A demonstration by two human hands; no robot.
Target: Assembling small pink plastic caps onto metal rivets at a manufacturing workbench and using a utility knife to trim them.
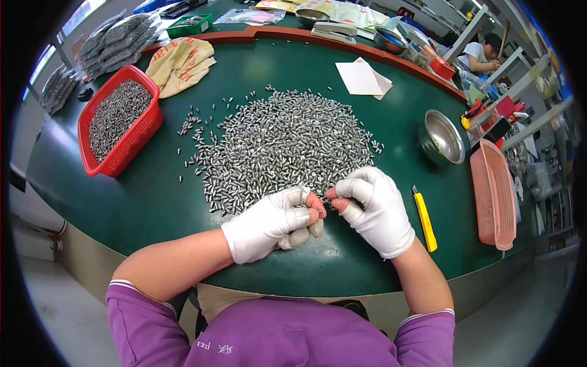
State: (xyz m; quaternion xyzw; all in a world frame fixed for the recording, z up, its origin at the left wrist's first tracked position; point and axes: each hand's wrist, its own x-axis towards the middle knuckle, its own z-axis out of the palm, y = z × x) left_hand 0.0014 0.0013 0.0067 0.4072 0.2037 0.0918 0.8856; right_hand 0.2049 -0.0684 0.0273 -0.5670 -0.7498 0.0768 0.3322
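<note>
A wide heap of small silvery metal parts (287, 137), short and pin-like, covers the middle of the green table. My left hand (275, 220), in a white glove with thumb and forefinger tips bare, is closed at the heap's near edge. A small metal part (320, 211) shows at its fingertips. Just to the right, my right hand (376, 211) wears a similar glove with bare tips. Its thumb and forefinger are drawn together beside the heap; whatever lies between them is too small to make out. The two hands' fingertips nearly meet.
On the left stands a red basket (143, 137) full of similar parts, beside a beige cloth bag (179, 66). A yellow cutter (425, 220), metal bowl (443, 137) and pink basket (489, 196) lie right. White papers (362, 78) lie farther back. Someone (483, 55) sits far right.
</note>
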